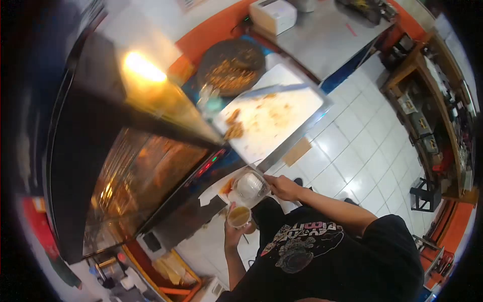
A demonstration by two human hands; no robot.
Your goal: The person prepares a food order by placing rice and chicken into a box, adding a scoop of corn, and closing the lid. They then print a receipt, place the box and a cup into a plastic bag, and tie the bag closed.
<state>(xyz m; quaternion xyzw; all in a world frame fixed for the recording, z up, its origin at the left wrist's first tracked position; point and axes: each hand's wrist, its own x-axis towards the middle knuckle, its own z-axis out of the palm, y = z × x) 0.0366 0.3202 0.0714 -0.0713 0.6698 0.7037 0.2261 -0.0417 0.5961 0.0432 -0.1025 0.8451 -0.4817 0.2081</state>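
Note:
My left hand (234,232) is closed around a small clear cup (239,217) with yellowish-brown contents. In my right hand (283,187) is the edge of a clear plastic container (250,186), just above and to the right of the cup. What the container holds is too blurred to tell. Beside it lies white paper (214,189) with some reddish-orange food on it. Beyond my hands, a white cutting board (271,121) carries brown food pieces and a long knife (279,90) along its far edge.
A lit display warmer (151,176) stands at the left. Behind the board is a dark round block (230,68) with chopped food. A steel table (332,40) holds a white device (273,16). Wooden shelves (427,95) and a black stool (425,195) are at the right.

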